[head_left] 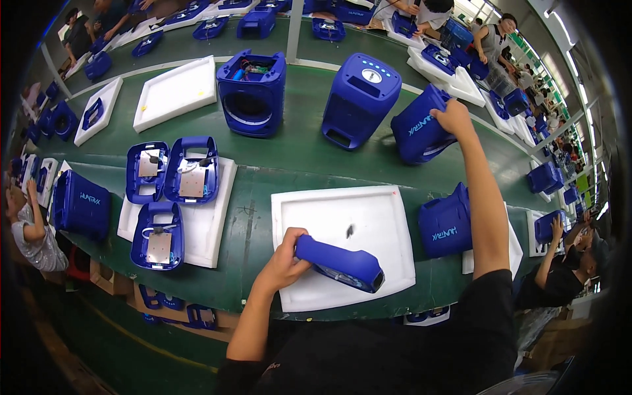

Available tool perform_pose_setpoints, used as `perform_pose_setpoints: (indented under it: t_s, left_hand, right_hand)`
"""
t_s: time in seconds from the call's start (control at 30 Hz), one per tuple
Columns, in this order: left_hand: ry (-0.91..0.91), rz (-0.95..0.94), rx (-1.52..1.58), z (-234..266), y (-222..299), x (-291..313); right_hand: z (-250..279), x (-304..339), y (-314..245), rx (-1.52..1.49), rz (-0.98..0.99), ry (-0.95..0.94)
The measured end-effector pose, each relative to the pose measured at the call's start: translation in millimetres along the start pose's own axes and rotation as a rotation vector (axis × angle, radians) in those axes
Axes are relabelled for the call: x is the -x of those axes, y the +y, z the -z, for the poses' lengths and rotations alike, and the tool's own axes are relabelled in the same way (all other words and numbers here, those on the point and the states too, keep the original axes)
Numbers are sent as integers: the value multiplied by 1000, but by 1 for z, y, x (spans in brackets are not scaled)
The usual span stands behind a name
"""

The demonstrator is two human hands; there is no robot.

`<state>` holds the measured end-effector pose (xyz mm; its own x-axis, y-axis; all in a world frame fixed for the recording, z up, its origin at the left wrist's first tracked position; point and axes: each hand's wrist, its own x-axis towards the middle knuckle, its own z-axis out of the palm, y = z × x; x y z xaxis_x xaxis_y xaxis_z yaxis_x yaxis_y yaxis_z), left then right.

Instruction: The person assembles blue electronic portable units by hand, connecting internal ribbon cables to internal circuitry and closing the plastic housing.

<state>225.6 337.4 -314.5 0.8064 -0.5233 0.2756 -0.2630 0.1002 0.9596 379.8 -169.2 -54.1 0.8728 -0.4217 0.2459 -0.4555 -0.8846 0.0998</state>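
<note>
My left hand [283, 268] is closed around one end of a blue plastic speaker panel [339, 259], tilted on edge above a white foam pad [309, 209]. A small dark mark shows on the foam. Reaching forward, my right hand [453, 120] grips the upper edge of a blue speaker housing [421, 131], which leans on the green bench. Left of that housing stands a blue speaker [362, 99] with buttons and a round dial on top. Another blue housing [253, 99] has an open top with wires and a circuit board inside.
Three blue panels with metal plates [159, 248] lie at left, partly on white foam [204, 240]. Blue housings stand at far left [82, 204] and beside my right arm [444, 224]. A foam tray [176, 93] lies behind. Other people work around the bench [257, 174].
</note>
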Motion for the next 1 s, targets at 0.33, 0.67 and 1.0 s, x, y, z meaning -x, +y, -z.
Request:
perform_pose_setpoints:
  t_s: [0.33, 0.67, 1.0]
  left_hand:
    - [-35, -54, 300, 21, 14, 7]
    - [-40, -331, 569, 21, 111, 85]
    - [112, -499, -144, -4, 177, 93]
  right_hand:
    - [126, 215, -11, -583, 369, 383]
    - [106, 365, -82, -532, 867, 44]
    - [83, 413, -63, -841, 742, -135]
